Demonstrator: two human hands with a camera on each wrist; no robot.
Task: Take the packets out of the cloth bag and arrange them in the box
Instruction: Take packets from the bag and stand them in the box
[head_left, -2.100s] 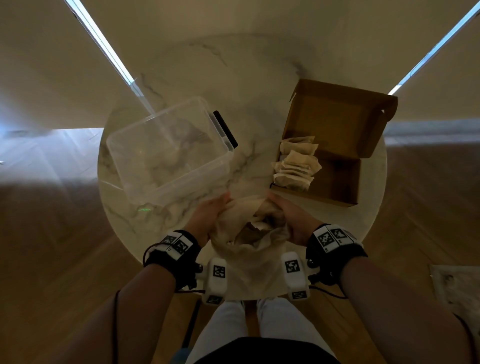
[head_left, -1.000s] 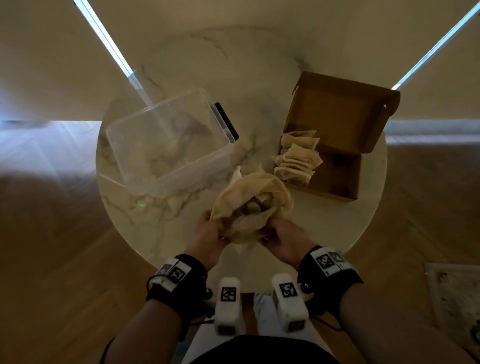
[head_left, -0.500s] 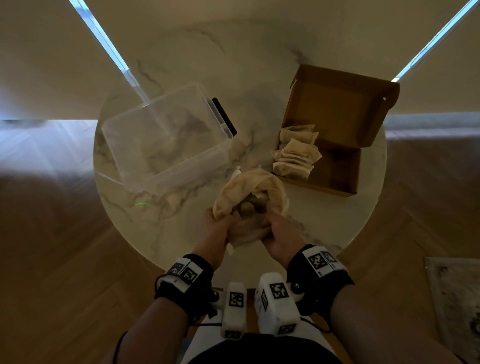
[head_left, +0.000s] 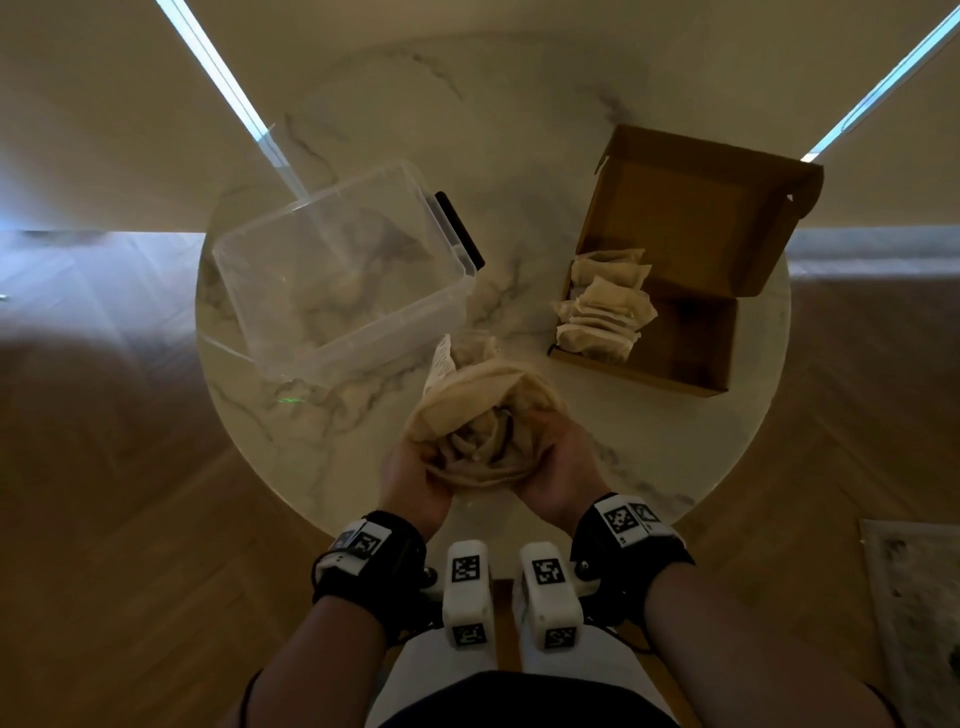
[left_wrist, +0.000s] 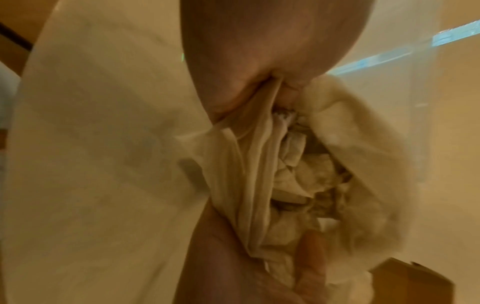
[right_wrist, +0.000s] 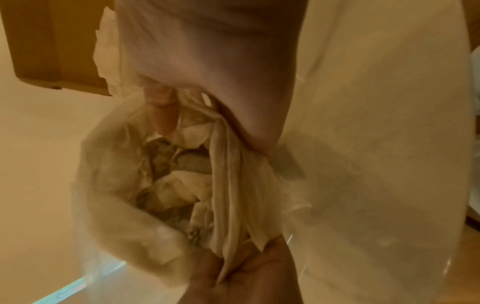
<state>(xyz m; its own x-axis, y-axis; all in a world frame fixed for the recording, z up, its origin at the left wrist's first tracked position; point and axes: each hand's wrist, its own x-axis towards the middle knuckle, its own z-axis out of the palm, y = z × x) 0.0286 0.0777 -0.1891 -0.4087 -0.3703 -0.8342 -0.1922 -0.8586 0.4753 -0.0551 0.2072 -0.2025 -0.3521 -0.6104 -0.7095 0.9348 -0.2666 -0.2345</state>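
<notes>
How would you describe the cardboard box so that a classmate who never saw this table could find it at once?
On the round marble table, look to the far right. There sits a brown cardboard box, lid flapped open, with pale packets stacked inside. Unlike the clear plastic tub on the left, it is opaque.

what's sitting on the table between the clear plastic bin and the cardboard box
In the head view, only bare marble tabletop lies between the clear plastic bin and the cardboard box; the cloth bag is nearer the person.

Now lifted off the table: cloth bag, gripped at its gathered rim between left hand and right hand, mouth turned up, hands drawn closer together.
</notes>
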